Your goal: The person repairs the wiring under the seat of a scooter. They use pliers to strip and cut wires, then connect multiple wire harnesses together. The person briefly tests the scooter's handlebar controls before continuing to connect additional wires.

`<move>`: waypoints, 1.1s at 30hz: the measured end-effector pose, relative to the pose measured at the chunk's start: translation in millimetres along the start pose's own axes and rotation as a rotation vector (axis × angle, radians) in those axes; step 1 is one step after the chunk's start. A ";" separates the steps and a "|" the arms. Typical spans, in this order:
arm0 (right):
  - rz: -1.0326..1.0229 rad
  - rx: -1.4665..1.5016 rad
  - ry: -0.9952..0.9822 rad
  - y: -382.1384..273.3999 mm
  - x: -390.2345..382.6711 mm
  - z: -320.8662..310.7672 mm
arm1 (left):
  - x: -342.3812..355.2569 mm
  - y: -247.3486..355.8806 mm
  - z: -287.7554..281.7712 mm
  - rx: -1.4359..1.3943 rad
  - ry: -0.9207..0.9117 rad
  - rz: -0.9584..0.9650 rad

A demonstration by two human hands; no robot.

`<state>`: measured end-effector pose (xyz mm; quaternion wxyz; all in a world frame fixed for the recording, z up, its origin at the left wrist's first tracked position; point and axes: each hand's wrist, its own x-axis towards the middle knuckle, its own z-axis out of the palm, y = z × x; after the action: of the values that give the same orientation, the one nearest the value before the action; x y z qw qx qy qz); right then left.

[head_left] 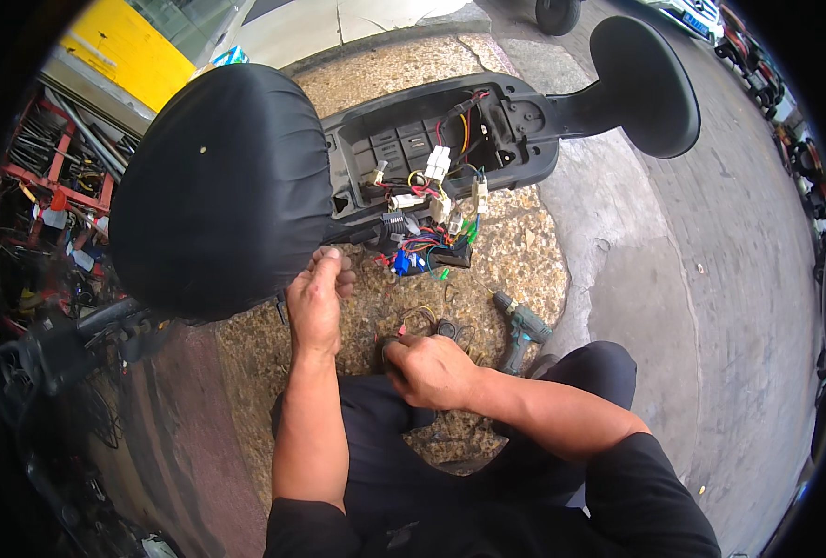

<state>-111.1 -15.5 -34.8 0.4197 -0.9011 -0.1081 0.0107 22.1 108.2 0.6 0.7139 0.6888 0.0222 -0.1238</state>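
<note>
My left hand [320, 298] is raised beside the lower edge of a large black padded seat [213, 181], fingers curled; what it holds, if anything, is hidden. My right hand [427, 370] is lower, closed around a small dark object [391, 352] that I cannot make out, with thin wires near it. Beyond both hands lies an open black plastic housing [390, 139] with several white connectors [437, 163] and coloured wires. A bundle of wires with blue [401, 262] and green plugs hangs below its near edge. A black paddle-shaped part [646, 88] extends from the housing's right end.
A cordless drill [522, 325] lies right of my hands on speckled stone floor [534, 242]. A red metal rack [57, 167] of tools and parts stands at the left. A grey pavement [715, 325] runs along the right, with wheels and a white car [685, 19] beyond.
</note>
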 end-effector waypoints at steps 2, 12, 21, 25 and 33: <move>0.076 0.019 -0.107 0.6 -12.7 3.6 | 4.3 2.3 -2.2 0.028 -0.001 -0.007; 0.023 -0.118 -0.121 11.0 -26.3 -2.6 | 30.5 -19.3 8.7 0.905 -0.170 0.188; 0.061 -0.077 -0.091 16.2 -33.4 -27.3 | 39.6 -45.2 24.1 1.091 -0.420 0.045; 0.179 -0.121 -0.038 33.4 -24.9 -39.5 | 31.5 -48.9 27.8 1.069 -0.668 0.037; 0.283 -0.065 0.187 55.4 -11.9 -51.3 | 10.5 -53.5 44.6 0.750 -0.848 -0.064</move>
<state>-106.7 -91.2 -44.5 0.3927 -0.9176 0.0592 -0.0177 15.0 61.4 -51.7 0.3626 0.7844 -0.2910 -0.4105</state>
